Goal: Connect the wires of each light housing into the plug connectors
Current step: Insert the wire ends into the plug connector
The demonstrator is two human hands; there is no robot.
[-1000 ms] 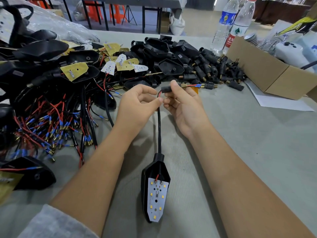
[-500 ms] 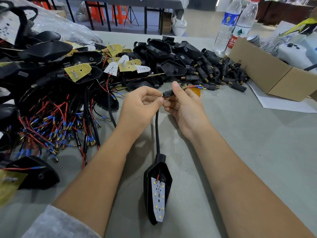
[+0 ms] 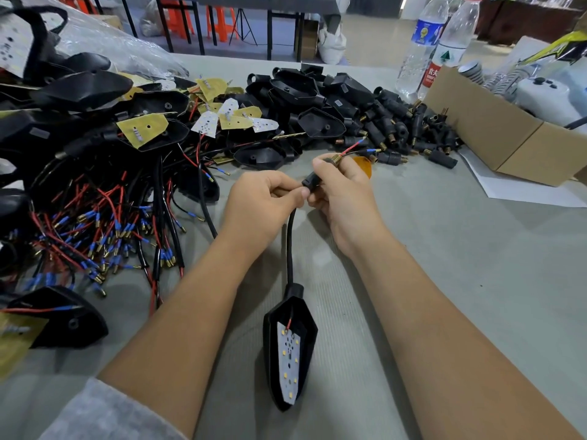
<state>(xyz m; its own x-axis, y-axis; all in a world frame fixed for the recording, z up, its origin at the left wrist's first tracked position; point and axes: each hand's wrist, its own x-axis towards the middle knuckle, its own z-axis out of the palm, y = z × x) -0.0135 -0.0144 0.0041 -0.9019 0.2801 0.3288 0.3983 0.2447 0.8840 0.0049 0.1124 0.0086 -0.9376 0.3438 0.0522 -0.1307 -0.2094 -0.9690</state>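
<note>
Pinching the plug connector, the right hand is steadying it while the left hand is gripping the cable just below (light housing lying on the table). Thin wires poking out beyond could be kinking if yanked.

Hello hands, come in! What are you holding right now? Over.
Left hand pinches the black cable. Right hand grips the plug connector, red and blue wires poking out beyond. Light housing lies on the table. Nothing in the way.
</note>
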